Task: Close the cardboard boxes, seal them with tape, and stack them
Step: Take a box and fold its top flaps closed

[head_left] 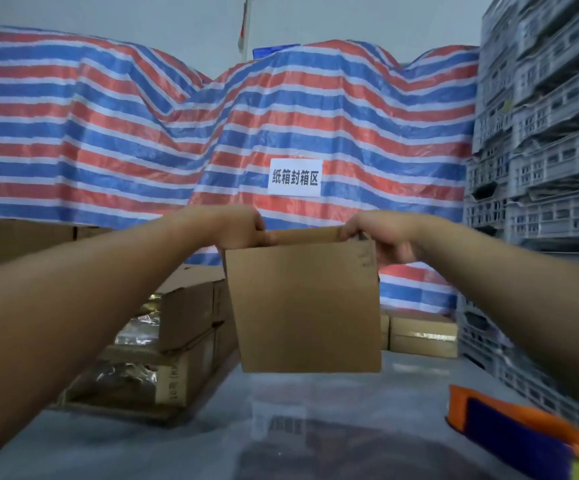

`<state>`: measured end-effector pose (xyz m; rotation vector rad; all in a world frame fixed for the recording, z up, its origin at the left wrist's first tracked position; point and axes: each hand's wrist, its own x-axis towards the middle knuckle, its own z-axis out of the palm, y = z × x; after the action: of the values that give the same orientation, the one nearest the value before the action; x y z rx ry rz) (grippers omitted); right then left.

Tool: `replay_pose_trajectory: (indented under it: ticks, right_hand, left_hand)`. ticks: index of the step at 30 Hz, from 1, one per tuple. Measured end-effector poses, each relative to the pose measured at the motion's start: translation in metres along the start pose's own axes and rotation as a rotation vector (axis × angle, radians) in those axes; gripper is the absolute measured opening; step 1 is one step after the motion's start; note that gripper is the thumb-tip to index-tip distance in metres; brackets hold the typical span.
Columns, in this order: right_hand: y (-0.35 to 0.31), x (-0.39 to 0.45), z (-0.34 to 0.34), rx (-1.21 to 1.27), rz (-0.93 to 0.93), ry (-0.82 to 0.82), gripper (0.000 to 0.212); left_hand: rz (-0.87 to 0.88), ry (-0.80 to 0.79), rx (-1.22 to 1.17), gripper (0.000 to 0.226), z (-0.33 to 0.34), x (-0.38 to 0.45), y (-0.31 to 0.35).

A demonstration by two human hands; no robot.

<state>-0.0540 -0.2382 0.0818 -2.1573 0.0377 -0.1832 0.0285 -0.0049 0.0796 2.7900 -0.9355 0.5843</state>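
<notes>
Lifting a cardboard box (310,306) clear above the table (177,445), the left hand (238,226) and right hand (381,237) each pinch a top corner. It looks like the stacking step; next comes setting it squarely down. A sign (295,177) behind reads 纸箱封箱区.

I see dim, flat, bluish light with barely any shadows. The orange tool (520,431) at bottom right is smeared by blur, and the wide lens bends the crates (544,133) at the edge.
</notes>
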Motion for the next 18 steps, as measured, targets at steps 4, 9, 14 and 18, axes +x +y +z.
replay_pose_trajectory:
  ticks: [4, 9, 14, 18]
  right_hand:
    - [0.073, 0.005, -0.002, 0.193, 0.085, 0.036, 0.007]
    - [0.151, 0.018, 0.017, 0.307, 0.193, 0.057, 0.007]
    - [0.179, 0.035, 0.016, 0.349, 0.22, 0.059, 0.012]
    - [0.18, 0.036, 0.006, 0.387, 0.227, 0.007, 0.009]
  left_hand:
    - [0.007, -0.085, -0.044, 0.043, 0.044, 0.006, 0.023]
    - [-0.038, -0.242, -0.155, 0.03, 0.112, 0.025, 0.038]
    - [-0.067, -0.311, -0.239, 0.029, 0.139, 0.052, 0.041]
    - [-0.077, -0.342, -0.293, 0.038, 0.139, 0.059, 0.037]
